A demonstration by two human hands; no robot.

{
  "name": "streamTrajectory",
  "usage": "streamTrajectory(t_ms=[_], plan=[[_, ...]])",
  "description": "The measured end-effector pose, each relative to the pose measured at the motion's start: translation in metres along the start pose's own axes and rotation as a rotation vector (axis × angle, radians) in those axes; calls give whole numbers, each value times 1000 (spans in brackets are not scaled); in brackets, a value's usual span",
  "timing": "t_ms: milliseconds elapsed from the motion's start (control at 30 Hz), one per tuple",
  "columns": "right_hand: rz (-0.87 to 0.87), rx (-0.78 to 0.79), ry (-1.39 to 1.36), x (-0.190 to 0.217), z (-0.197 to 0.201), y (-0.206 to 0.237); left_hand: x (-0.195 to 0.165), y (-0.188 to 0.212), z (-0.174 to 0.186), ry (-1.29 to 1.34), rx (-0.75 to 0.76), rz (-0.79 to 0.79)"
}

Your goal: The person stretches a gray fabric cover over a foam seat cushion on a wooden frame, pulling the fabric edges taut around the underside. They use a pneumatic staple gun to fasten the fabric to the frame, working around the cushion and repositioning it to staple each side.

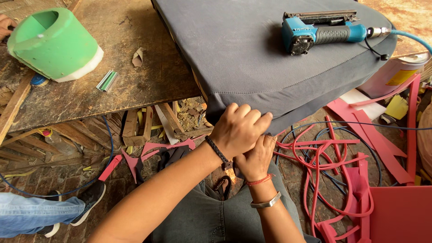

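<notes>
a: head view, centre of the frame. what are the hands doing?

b: both meet at the lower edge of the grey cushion cover (270,54), which spreads over the upper middle and right of the frame. the left hand (238,130) lies on top, knuckles up, fingers curled together and clamped on the fabric's hem. the right hand (256,157) sits just beneath it, touching it, fingers also bent up to the same hem.

a: so the fabric is above the fingers?

b: yes. the covered seat runs away toward the top of the frame, and its near edge folds down right where the fingertips pinch. whether the right fingers truly grip the cloth or only press it, i cannot tell; the left hand hides them.

a: anything lying on the cover?

b: a blue pneumatic stapler (321,31) rests at the upper right, well apart from the hands, with a blue air hose (411,38) leaving its right end.

a: and to the left?

b: a worn wooden workbench (135,67) fills the upper left. on it stand a green cylindrical foam piece (51,42) and, just beside that, a small strip of staples (107,81).

a: below?

b: red offcuts and strips (333,162) tangle on the floor at the right. another person's shoe (90,198) and jeans leg show at the lower left.
</notes>
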State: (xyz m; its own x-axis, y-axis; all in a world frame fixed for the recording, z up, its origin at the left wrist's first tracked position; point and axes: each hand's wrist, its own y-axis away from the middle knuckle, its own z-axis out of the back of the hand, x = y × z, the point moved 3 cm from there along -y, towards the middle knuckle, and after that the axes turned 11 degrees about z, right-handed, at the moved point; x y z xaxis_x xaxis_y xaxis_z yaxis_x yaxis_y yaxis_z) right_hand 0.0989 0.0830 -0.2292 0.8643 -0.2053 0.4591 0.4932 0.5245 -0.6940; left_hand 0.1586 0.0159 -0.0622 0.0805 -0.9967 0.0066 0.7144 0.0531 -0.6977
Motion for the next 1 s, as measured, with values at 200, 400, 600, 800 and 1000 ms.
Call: streamTrajectory(t_ms=[200, 400, 600, 800, 1000], plan=[[203, -43, -69, -13, 4, 12, -8, 10, 0, 110, -195, -84], [82, -42, 160, -32, -49, 25, -14, 24, -12, 141, -136, -62], [67, 224, 298, -35, -34, 22, -6, 27, -15, 155, -72, -138], [194, -277, -28, -14, 99, -12, 1, 23, -13, 112, -33, -179], [278, -330, 33, -3, 101, -58, -5, 19, -13, 83, -48, -125]])
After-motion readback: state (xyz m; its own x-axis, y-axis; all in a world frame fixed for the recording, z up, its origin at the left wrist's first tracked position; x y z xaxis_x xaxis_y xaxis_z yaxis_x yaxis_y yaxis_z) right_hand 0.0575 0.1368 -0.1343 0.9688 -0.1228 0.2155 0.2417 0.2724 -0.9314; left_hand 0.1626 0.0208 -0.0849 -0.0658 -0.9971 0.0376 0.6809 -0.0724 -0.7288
